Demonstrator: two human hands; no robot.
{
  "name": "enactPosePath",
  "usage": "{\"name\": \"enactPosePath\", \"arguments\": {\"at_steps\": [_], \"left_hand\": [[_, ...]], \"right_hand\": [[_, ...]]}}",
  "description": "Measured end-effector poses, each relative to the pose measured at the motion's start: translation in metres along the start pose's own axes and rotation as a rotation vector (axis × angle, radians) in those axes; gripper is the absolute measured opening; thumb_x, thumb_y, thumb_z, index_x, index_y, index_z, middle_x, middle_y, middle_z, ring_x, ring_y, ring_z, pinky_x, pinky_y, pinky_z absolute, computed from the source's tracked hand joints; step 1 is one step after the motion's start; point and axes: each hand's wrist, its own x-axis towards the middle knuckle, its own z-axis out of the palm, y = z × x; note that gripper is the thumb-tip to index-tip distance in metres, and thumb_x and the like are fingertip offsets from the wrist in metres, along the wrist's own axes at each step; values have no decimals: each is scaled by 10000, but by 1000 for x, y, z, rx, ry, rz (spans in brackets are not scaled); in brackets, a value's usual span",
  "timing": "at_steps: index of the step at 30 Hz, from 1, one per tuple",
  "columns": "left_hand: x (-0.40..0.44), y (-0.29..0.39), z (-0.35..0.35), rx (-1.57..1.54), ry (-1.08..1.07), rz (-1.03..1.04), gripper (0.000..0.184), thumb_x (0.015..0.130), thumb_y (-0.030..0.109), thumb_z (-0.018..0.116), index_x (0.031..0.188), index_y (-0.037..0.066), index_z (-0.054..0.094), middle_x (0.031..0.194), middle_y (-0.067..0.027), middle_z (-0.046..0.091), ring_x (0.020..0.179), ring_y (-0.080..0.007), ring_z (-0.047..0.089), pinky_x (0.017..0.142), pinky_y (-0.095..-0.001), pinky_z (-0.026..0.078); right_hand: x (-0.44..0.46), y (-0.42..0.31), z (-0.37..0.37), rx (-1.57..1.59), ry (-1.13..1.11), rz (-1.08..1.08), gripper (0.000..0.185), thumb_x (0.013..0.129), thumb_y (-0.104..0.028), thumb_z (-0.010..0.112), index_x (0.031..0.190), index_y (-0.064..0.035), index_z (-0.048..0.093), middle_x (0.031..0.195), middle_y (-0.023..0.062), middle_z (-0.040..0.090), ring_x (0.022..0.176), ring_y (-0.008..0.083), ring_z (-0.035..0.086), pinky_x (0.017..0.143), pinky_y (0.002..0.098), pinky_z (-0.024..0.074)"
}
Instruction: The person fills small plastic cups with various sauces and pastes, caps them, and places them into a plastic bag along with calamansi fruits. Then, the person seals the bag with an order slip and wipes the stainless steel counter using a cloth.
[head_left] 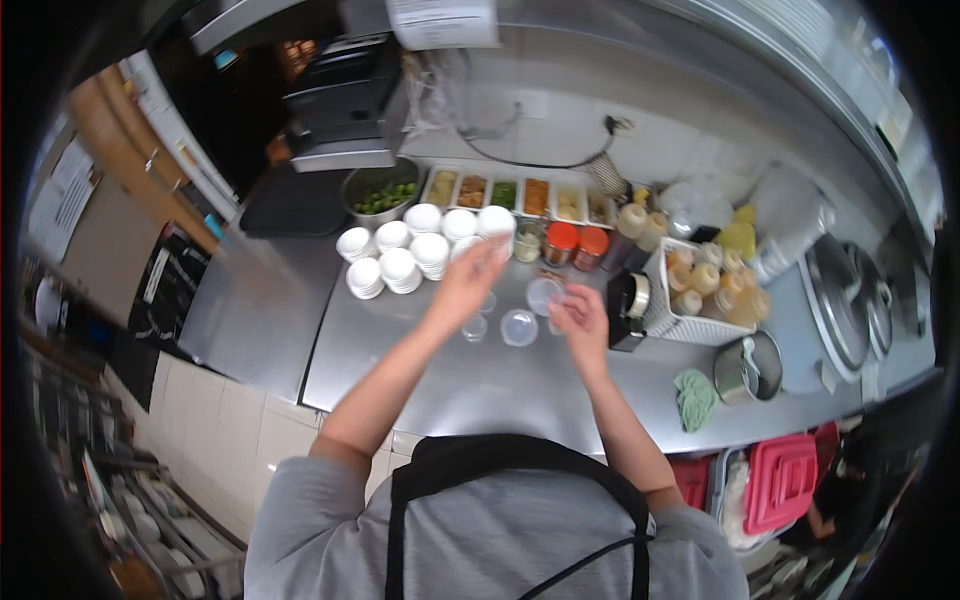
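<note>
My left hand (478,272) reaches over the front of the stacked white cups (430,252), somewhat blurred. Its fingers are stretched out, and I see nothing held in them. At its right, my right hand (583,318) has its thumb and fingers at the edge of a small clear plastic sauce cup (544,294) and appears to pinch it. Another clear sauce cup (519,328) rests on the steel counter between my hands. Below my left hand are further clear cups (475,328), partly covered by it.
Behind the cups stand a bowl of green pieces (383,196), a row of ingredient trays (503,193) and red-lidded jars (562,240). At right are a bottle basket (690,318), a green cloth (694,398) and a metal pot (748,370). A person (838,495) is at lower right.
</note>
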Motion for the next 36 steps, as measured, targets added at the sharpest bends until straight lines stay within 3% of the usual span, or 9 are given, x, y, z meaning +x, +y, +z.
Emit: {"name": "enactPosePath", "arguments": {"at_steps": [3, 5, 14, 16, 17, 21, 25, 31, 36], "left_hand": [[-35, -29, 52, -47, -193, -64, 529, 892, 314, 456, 1328, 65, 293, 1272, -177, 408, 1104, -229, 461, 924, -316, 348], [-42, -18, 60, -445, -205, -403, 592, 906, 374, 405, 1370, 85, 180, 1284, -167, 383, 1135, -228, 420, 924, -324, 341], [-32, -4, 55, -417, -260, -412, 615, 914, 397, 364, 1389, 114, 95, 1377, -143, 240, 1141, -238, 426, 910, -362, 355], [-31, -2, 50, -410, -241, -365, 624, 906, 357, 406, 1389, 113, 95, 1375, -147, 248, 1136, -240, 433, 897, -356, 373], [-32, -1, 45, -405, -257, -327, 638, 898, 316, 448, 1389, 113, 95, 1372, -150, 255, 1131, -241, 440, 884, -350, 390], [-40, -14, 22, -417, -176, -440, 606, 879, 260, 496, 1370, 93, 183, 1360, -155, 282, 1093, -234, 475, 860, -336, 417], [-57, -37, 3, -444, -103, -477, 545, 879, 257, 493, 1333, 57, 267, 1299, -151, 381, 1052, -218, 506, 833, -318, 431], [-85, -52, -21, -398, -13, -583, 467, 885, 264, 480, 1263, 12, 376, 1125, -128, 544, 959, -183, 554, 780, -291, 450], [-99, -110, -10, -65, 80, -559, 505, 794, 297, 607, 1183, 6, 470, 1023, -122, 594, 901, -207, 568, 790, -298, 440]], "right_hand": [[-4, -6, 16, -147, 16, -151, 426, 704, -58, 685, 1091, -41, 509, 955, 77, 568, 812, 138, 555, 693, 245, 470], [-5, -12, 21, -183, 3, -175, 433, 695, -63, 690, 1092, -48, 518, 986, 83, 563, 817, 144, 555, 698, 248, 472], [44, -55, -20, -311, -176, -319, 411, 709, -74, 667, 1090, -58, 513, 1072, 70, 529, 887, 141, 540, 728, 271, 462], [100, -63, -63, -219, -27, -150, 412, 716, -107, 667, 1098, -67, 517, 1035, 79, 548, 878, 139, 531, 718, 277, 458], [127, -74, -82, -322, 139, -378, 414, 725, -114, 658, 1110, -64, 514, 1033, 78, 554, 882, 143, 512, 704, 274, 457], [233, -74, -186, -840, 441, -454, 445, 704, -106, 662, 1124, -130, 518, 1086, 135, 554, 851, 218, 540, 745, 303, 450], [284, -31, -236, -1272, 352, -327, 489, 663, -86, 671, 1117, -133, 496, 1054, 153, 553, 940, 325, 541, 803, 373, 440], [301, -10, -238, -1336, 240, -227, 507, 659, -86, 669, 1132, -134, 491, 1068, 157, 544, 979, 335, 525, 822, 397, 431], [316, -9, -246, -1725, 131, -117, 672, 722, -264, 652, 1312, -197, 337, 1256, 194, 412, 1140, 327, 419, 944, 367, 366]]}}
